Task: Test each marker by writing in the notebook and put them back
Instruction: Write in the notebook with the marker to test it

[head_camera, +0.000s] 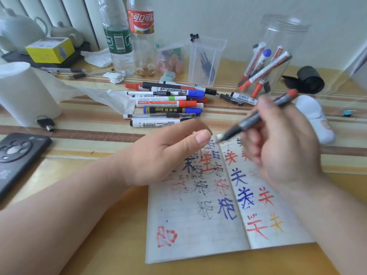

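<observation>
Your right grip (282,143) is clamped round a blurry grey, red-ended marker (256,116), tip at the top of the notebook (198,235). Your left grip (164,153) rests on its scribbled page, fingers tucked, can't tell if it's holding anything. Striped yellow worktop (99,235), marker pile (166,102) behind.

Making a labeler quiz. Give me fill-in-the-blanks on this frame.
1. The right grip holds a marker with a ____ back end.
2. The left grip covers part of the notebook's ____ page.
3. Loose markers lie on the table; others stand in a clear ____.
Missing: red; left; jar.
</observation>
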Action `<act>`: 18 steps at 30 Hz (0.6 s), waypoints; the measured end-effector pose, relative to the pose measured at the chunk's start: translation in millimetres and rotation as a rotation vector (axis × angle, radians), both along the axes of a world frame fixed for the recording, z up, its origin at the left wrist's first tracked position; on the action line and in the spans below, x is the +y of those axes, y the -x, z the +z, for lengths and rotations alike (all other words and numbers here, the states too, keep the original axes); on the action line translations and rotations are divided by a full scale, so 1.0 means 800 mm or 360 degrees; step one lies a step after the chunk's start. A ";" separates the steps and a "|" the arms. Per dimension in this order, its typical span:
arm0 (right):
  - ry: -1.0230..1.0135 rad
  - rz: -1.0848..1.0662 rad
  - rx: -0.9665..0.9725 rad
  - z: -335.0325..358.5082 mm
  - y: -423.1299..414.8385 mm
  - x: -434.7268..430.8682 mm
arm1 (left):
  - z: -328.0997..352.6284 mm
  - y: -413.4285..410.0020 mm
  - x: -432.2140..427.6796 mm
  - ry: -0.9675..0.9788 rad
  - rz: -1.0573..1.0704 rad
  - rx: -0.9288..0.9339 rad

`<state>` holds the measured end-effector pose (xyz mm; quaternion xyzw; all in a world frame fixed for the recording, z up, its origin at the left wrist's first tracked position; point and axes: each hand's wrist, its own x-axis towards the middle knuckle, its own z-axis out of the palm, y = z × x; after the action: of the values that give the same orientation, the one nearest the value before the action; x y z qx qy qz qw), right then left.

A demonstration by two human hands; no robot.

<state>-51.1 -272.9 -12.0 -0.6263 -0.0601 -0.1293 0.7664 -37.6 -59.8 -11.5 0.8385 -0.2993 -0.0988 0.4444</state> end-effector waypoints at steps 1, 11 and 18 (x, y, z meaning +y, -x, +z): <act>-0.0027 -0.0057 0.0047 0.003 -0.004 -0.008 | -0.001 -0.002 0.005 -0.0138 0.0007 -0.0029; 0.0704 0.0714 0.0418 0.002 0.000 -0.024 | 0.007 -0.001 -0.001 -0.0881 -0.0186 -0.0231; 0.1116 0.0737 0.0307 0.004 0.004 -0.016 | 0.012 -0.001 -0.004 -0.0950 -0.0166 -0.0162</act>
<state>-54.6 -286.0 -8.5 -0.8281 -0.1675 0.1333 0.5181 -37.1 -62.8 -2.3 0.9194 -0.3216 -0.1629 0.1571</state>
